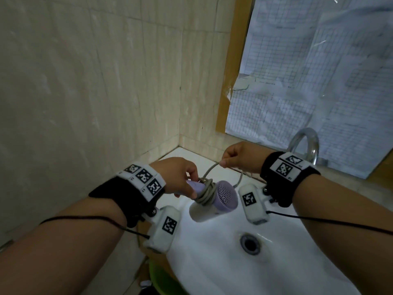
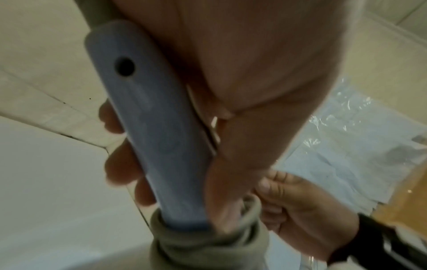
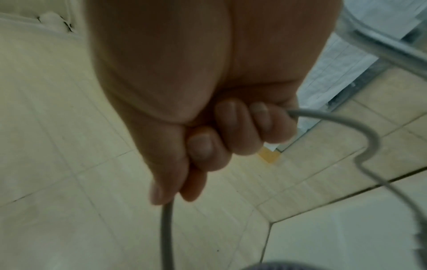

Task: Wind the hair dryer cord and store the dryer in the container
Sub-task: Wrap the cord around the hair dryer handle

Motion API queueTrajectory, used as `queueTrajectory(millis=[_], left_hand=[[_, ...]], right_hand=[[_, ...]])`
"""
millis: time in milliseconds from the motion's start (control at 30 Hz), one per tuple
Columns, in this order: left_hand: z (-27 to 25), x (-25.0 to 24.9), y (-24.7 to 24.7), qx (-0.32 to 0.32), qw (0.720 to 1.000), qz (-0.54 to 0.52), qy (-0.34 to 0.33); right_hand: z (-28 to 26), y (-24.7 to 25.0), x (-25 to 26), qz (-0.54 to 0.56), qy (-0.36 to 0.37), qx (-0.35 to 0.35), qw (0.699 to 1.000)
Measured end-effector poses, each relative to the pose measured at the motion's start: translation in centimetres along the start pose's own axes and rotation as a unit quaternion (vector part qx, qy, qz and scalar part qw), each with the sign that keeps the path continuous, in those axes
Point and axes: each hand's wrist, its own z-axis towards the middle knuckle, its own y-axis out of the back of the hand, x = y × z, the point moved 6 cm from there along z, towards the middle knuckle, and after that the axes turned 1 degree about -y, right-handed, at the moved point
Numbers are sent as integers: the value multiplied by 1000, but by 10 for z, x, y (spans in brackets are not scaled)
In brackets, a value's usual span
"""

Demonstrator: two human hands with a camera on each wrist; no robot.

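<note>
Left wrist view alone shows hair dryer [image 1: 209, 200] handle's screw hole, left hand [image 1: 180, 177] wrapped round lilac handle, right hand [image 1: 242, 155] pinching grey cord [image 1: 209, 170], several coils wound, above white sink [image 1: 212, 262]

A white sink [image 1: 223, 258] lies below the fingers, its dark round drain [image 1: 249, 245] nearer the camera than they are. A curved chrome faucet [image 1: 306, 143] rises just beyond them to the right. Gridded paper sheets [image 1: 308, 71] under plastic hang above it. Beige wall tiles [image 1: 95, 81] fill the left side.
</note>
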Motion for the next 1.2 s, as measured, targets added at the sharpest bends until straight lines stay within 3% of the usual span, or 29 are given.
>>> queueTrajectory(millis=[167,300,433,533,667,733,1000,1200], left_hand=[[7,7,-5,-52,997,24,46],[10,18,-2,-123,987,-53,85],[8,29,2,-205,956,-166,129],[10,38,1,-230,912,-310,140],[9,36,-4,-242,836,-481,105],[6,29,-4,-236,811,-529,79],[-2,22,-1,-231,781,-580,15],[-6,21,0,-216,750,-626,-3]], right_hand=[[-4,-7,12,34,20,-26,999],[-7,-18,20,84,34,-50,995],[-10,-37,26,137,44,-29,989],[-13,-46,25,176,43,2,983],[-15,-55,19,212,58,29,975],[-15,-58,12,223,64,36,972],[-13,-67,-15,184,35,31,982],[-17,-61,-17,173,20,-27,984]])
